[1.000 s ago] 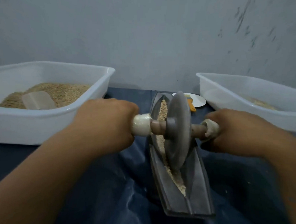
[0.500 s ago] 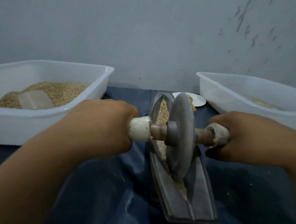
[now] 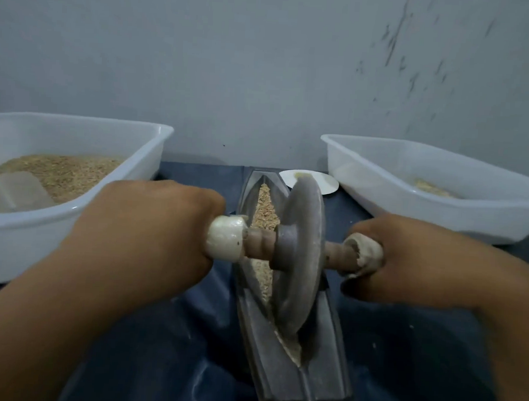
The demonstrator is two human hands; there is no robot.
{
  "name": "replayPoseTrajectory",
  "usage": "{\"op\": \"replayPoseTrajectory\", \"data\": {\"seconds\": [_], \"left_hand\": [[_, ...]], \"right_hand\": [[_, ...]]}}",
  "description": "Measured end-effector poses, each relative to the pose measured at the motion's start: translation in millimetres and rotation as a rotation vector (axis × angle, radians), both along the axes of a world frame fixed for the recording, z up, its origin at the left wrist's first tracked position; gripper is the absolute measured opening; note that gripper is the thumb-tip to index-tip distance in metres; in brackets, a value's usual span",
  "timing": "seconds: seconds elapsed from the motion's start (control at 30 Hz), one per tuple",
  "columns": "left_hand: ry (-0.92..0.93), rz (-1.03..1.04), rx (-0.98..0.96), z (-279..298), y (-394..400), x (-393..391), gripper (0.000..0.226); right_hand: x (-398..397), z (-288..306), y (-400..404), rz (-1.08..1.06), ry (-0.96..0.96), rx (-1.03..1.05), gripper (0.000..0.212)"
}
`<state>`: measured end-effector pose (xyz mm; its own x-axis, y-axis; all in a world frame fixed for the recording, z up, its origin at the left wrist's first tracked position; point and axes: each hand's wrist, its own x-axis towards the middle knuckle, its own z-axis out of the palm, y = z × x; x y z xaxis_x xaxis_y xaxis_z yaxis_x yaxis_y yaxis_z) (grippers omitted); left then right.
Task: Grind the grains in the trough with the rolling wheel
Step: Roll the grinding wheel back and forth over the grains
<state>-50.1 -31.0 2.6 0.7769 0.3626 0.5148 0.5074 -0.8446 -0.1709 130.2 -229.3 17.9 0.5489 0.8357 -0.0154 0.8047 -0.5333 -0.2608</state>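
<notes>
A grey boat-shaped trough (image 3: 321,384) lies lengthwise on the dark blue cloth, with tan grains (image 3: 264,212) along its groove. The grey rolling wheel (image 3: 301,263) stands upright in the groove, tilted slightly, on a wooden axle with white-wrapped ends. My left hand (image 3: 151,234) grips the left handle (image 3: 225,242). My right hand (image 3: 413,260) grips the right handle (image 3: 363,256). The wheel hides the grains under it; a little ground grain shows at its near edge.
A white tub (image 3: 82,209) with a heap of grain and a clear scoop (image 3: 11,191) stands at the left. Another white tub (image 3: 411,189) with a little grain stands at the right. A small white plate (image 3: 328,183) lies behind the trough. A grey wall closes the back.
The wheel has rolled toward me along the trough, from the middle to the near part, and both hands came back with it. More grain shows at the far end.
</notes>
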Motion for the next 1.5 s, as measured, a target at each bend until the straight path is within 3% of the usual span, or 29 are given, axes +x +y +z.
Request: {"op": "replayPoseTrajectory", "data": {"seconds": [0.07,0.23,0.33,0.4,0.57,0.6,0.73,0.83,0.93,1.1,1.27,1.5], "left_hand": [[-0.022,0.014,0.042,2,0,4,0.020],[-0.011,0.081,-0.147,-10,21,25,0.018],[0.016,0.090,-0.272,-16,26,27,0.015],[0.045,0.073,-0.280,-13,24,22,0.014],[0.111,-0.004,-0.195,2,18,11,0.019],[0.098,-0.001,-0.178,2,18,13,0.018],[-0.022,0.070,-0.092,-10,20,24,0.018],[-0.019,0.084,-0.170,-12,21,27,0.017],[0.073,0.075,-0.226,-6,19,14,0.015],[0.043,0.041,-0.062,1,6,2,0.017],[-0.003,0.113,-0.017,-7,12,21,0.019],[-0.030,0.111,-0.074,-14,21,29,0.021]], "right_hand": [[2,-4,4,-0.015,-0.019,0.032,0.028],[15,-18,52,-0.159,-0.560,0.217,0.013],[16,-21,61,-0.117,-0.746,0.292,0.008],[16,-19,53,-0.082,-0.681,0.268,0.011],[11,-2,15,-0.005,-0.082,0.000,0.027],[12,-3,16,-0.008,-0.094,0.017,0.027],[16,-16,44,-0.130,-0.444,0.186,0.013],[17,-20,54,-0.121,-0.558,0.249,0.008],[14,-13,37,-0.052,-0.446,0.161,0.012],[8,-8,10,0.013,-0.147,0.098,0.027],[24,-25,40,-0.089,-0.407,0.226,0.018],[35,-34,52,-0.122,-0.482,0.219,0.020]]}}
